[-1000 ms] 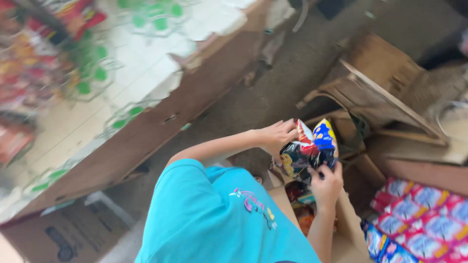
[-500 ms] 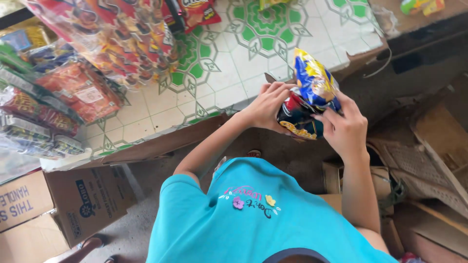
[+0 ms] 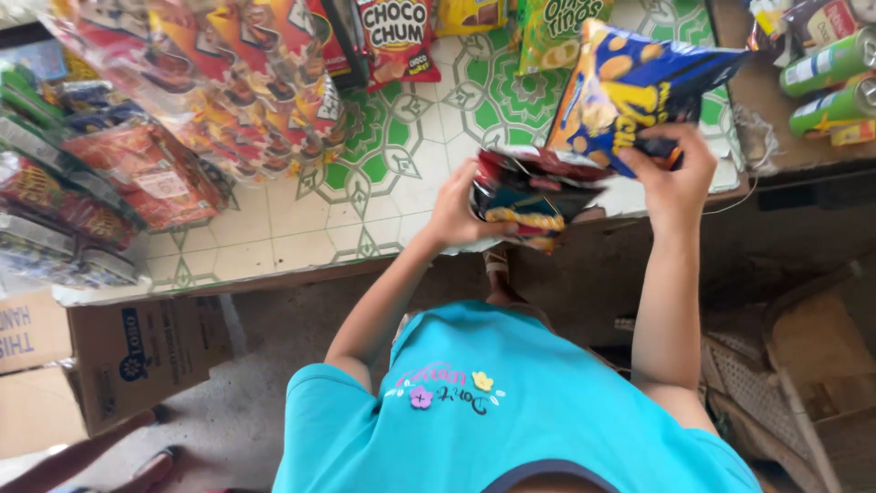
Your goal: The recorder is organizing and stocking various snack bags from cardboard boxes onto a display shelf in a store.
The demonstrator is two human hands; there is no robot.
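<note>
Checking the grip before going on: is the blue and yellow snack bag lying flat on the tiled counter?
No, the blue and yellow snack bag is held up off the tiled counter by the right hand.

We're in a small shop, hanging snack packets (image 3: 210, 100) filling upper left of frame, green canisters (image 3: 835, 78) upper right, tiled counter (image 3: 301, 228) mid-left, cardboard boxes (image 3: 137, 356) lower left

The right hand's (image 3: 673, 178) fingertips vanish behind the blue snack bag (image 3: 630, 91), so the exact grip there cannot be made out. The left hand (image 3: 453, 212) hides part of the dark packets (image 3: 529, 196), and their number is unclear. Hanging snack packs (image 3: 228, 82) on the far left are cut by the top edge. The green cans (image 3: 835, 82) on the far right run off the frame. A foot in a sandal (image 3: 151, 468) is cropped at the bottom.
</note>
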